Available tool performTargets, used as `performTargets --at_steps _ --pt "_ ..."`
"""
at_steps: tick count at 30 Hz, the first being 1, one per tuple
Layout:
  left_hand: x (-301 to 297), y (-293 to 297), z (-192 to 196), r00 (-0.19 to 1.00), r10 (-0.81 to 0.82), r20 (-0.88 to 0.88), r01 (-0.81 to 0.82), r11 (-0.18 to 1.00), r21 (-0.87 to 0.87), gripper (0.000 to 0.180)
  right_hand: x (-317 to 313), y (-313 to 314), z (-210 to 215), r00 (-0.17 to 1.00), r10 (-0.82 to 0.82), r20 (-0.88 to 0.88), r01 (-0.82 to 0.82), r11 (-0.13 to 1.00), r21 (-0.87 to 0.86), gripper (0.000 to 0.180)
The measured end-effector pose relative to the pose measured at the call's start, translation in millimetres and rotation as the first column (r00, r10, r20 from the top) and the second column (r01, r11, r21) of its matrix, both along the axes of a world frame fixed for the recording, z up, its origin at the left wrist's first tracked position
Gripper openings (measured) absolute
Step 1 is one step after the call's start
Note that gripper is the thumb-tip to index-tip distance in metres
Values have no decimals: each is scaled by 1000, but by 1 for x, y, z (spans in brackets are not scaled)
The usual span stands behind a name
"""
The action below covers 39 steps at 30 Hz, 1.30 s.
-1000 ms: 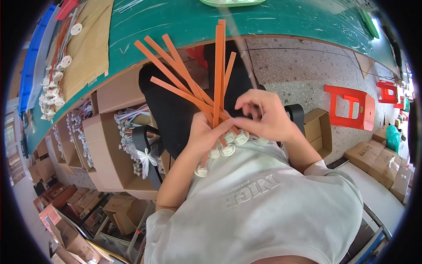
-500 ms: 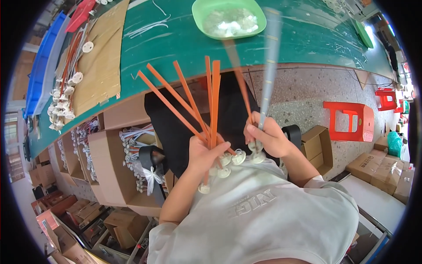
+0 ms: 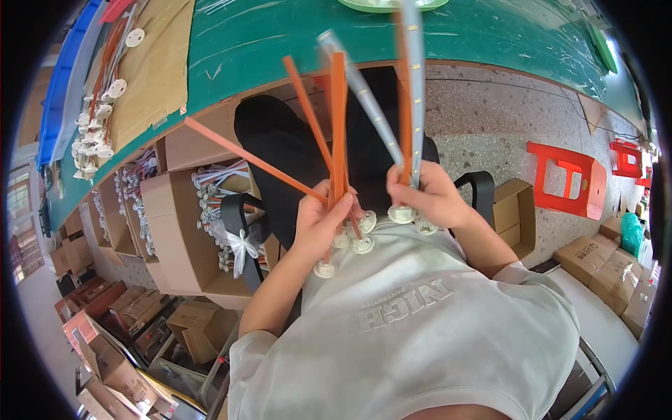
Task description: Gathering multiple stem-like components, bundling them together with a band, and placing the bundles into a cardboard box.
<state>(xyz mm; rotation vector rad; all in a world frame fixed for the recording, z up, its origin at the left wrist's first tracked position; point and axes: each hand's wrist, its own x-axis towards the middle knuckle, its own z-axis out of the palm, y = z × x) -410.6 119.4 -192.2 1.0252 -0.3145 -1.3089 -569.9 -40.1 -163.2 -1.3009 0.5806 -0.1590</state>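
My left hand is closed round several orange strips that fan upward; round white end pieces hang below the fist, over my shirt. In my closed right hand are a few LED strips: pale ones dotted with small yellow squares, and an orange face beside them. White round ends show under the right hand too. The strip tops are smeared by motion. Both hands are over my lap, a small gap apart, in front of the table edge.
The green table spans the far side, with cardboard and a pile of white-ended strips at left. A green bowl is cut off above. Open cartons of strips stand at left, a red stool at right.
My right hand's strips have spread, with a pale one now leaning left toward the left bunch. The left bunch shows fewer separate orange strips. The view has shifted, so the bowl is mostly out of frame.
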Motion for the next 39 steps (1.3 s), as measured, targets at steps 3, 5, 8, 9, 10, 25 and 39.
performTargets --at_steps 3,5,8,9,10,25,39 --pt "-4 1 4 999 51 19 -51 999 17 13 -2 3 -2 979 -195 49 172 938 303 11" --pt "-10 -5 11 995 103 -1 -103 994 43 12 2 6 1 982 -185 32 176 968 177 13" --pt "-11 -8 3 966 238 105 -244 969 48 12 17 24 4 993 -71 -95 57 988 -143 20" --pt "-12 -11 8 966 236 105 -242 969 49 12 23 27 10 992 -31 -121 10 986 -169 22" --pt "-14 -15 17 965 246 91 -251 967 53 11 25 28 3 996 -8 -89 -18 960 -279 21" --pt "-7 -4 3 958 167 231 -195 975 105 9 25 25 -16 993 -67 101 107 877 -468 6" --pt "2 2 -3 969 102 224 -128 986 103 12 26 11 3 983 148 -112 -181 898 -400 19"
